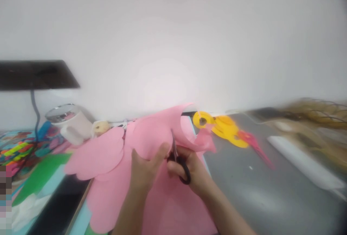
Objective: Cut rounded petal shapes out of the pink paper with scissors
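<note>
A pair of black-handled scissors (183,170) is held in my right hand (189,166), its fingers through the loops. The blades point up and away, at the edge of a rounded part of a pink sheet (150,133). My left hand (146,168) grips that sheet, thumb on top near the blades; some of its fingers are hidden beneath. Behind the blades the sheet curls up, and a loose strip bends to the right. Scalloped pink pieces (97,153) lie to the left.
Yellow shapes (223,128) and a pink-handled tool (256,146) lie on the grey table (244,199) at the right. A white mug-like container (77,124), green sheet (42,173) and colourful small items (17,150) are at the left. A pale wall stands behind.
</note>
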`<state>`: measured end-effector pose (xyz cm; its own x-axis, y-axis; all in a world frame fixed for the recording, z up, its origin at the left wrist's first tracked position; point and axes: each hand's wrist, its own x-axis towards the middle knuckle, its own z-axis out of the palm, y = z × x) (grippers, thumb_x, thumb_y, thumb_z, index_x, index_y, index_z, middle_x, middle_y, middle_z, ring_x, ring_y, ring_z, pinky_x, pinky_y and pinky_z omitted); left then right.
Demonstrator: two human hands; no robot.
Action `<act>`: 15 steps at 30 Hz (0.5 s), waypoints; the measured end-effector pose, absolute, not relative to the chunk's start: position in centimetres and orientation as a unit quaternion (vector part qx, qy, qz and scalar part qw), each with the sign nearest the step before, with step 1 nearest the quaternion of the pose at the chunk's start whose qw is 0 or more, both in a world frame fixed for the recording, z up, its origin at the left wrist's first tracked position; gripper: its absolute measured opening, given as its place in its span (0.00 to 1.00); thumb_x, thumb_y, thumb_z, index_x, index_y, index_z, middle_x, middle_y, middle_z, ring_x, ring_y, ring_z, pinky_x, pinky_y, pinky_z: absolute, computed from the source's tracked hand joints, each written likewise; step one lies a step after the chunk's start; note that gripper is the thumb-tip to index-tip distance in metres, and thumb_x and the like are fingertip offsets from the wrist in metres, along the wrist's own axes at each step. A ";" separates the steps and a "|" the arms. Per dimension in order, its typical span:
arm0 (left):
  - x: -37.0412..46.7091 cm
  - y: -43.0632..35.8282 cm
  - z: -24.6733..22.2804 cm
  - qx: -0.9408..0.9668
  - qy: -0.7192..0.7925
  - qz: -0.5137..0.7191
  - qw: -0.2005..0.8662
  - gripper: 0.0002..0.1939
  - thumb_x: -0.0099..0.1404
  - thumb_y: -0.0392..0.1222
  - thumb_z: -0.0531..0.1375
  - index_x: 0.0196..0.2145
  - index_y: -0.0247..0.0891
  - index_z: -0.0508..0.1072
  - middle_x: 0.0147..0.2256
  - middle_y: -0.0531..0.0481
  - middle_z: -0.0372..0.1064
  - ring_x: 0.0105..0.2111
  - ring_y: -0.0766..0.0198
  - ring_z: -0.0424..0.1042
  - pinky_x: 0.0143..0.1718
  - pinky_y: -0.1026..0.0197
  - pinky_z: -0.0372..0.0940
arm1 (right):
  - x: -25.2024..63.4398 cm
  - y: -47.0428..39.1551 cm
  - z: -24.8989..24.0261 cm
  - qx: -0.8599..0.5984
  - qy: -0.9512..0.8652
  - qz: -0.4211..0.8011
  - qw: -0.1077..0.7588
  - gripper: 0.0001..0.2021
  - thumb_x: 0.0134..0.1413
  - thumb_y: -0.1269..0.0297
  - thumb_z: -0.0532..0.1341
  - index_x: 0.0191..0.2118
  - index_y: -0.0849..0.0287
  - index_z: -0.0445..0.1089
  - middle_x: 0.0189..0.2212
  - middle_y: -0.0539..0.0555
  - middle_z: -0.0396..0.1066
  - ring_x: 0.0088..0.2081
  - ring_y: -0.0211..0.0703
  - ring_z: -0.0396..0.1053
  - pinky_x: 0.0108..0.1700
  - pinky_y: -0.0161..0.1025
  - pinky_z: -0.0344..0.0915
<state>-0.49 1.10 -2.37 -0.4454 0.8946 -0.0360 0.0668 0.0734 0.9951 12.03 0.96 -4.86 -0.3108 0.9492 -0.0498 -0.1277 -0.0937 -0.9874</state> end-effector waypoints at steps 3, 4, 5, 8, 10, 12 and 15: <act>-0.5 1.2 -2.6 0.387 0.652 0.548 0.352 0.21 0.43 0.55 0.67 0.27 0.34 0.72 0.27 0.43 0.74 0.29 0.53 0.74 0.26 0.57 0.67 | 12.0 1.0 -4.8 -0.395 -0.528 0.615 0.432 0.08 0.44 0.64 0.67 0.29 0.59 0.68 0.20 0.45 0.61 0.22 0.34 0.59 0.23 0.32 0.54; -0.5 1.2 -2.7 0.390 0.649 0.550 0.352 0.21 0.42 0.55 0.67 0.27 0.34 0.72 0.27 0.42 0.74 0.30 0.51 0.74 0.27 0.56 0.68 | 12.0 1.1 -4.8 -0.392 -0.532 0.610 0.438 0.09 0.43 0.64 0.67 0.27 0.59 0.66 0.20 0.45 0.60 0.22 0.33 0.58 0.23 0.32 0.54; -0.6 1.2 -2.7 0.394 0.645 0.551 0.353 0.21 0.42 0.54 0.68 0.27 0.34 0.73 0.28 0.41 0.74 0.31 0.51 0.74 0.29 0.55 0.68 | 12.0 1.1 -4.8 -0.385 -0.536 0.605 0.447 0.10 0.42 0.63 0.68 0.26 0.59 0.65 0.20 0.45 0.59 0.22 0.33 0.57 0.24 0.32 0.54; -0.5 1.0 -2.3 0.403 0.631 0.547 0.373 0.18 0.43 0.51 0.67 0.27 0.34 0.74 0.29 0.41 0.76 0.33 0.50 0.75 0.33 0.53 0.69 | 12.1 1.2 -4.8 -0.362 -0.534 0.604 0.468 0.13 0.42 0.63 0.69 0.26 0.58 0.64 0.23 0.45 0.59 0.25 0.34 0.56 0.27 0.33 0.56; -0.3 0.7 -1.6 0.415 0.617 0.537 0.399 0.12 0.46 0.48 0.65 0.23 0.35 0.75 0.27 0.44 0.76 0.31 0.52 0.76 0.31 0.55 0.70 | 12.3 1.3 -4.8 -0.353 -0.531 0.612 0.468 0.12 0.42 0.64 0.69 0.28 0.58 0.64 0.24 0.46 0.59 0.26 0.35 0.56 0.28 0.33 0.56; -0.2 0.4 -1.0 0.419 0.612 0.528 0.413 0.10 0.48 0.46 0.65 0.21 0.36 0.75 0.23 0.46 0.76 0.27 0.54 0.76 0.28 0.57 0.70 | 12.4 1.3 -4.8 -0.345 -0.530 0.619 0.466 0.12 0.43 0.65 0.70 0.30 0.58 0.65 0.23 0.45 0.58 0.26 0.34 0.55 0.28 0.33 0.55; -0.2 0.2 -0.5 0.419 0.616 0.521 0.416 0.09 0.48 0.46 0.65 0.20 0.36 0.75 0.22 0.47 0.76 0.26 0.56 0.77 0.27 0.60 0.70 | 12.3 1.3 -4.6 -0.335 -0.523 0.630 0.466 0.13 0.42 0.64 0.70 0.30 0.57 0.65 0.22 0.44 0.56 0.25 0.34 0.53 0.27 0.33 0.53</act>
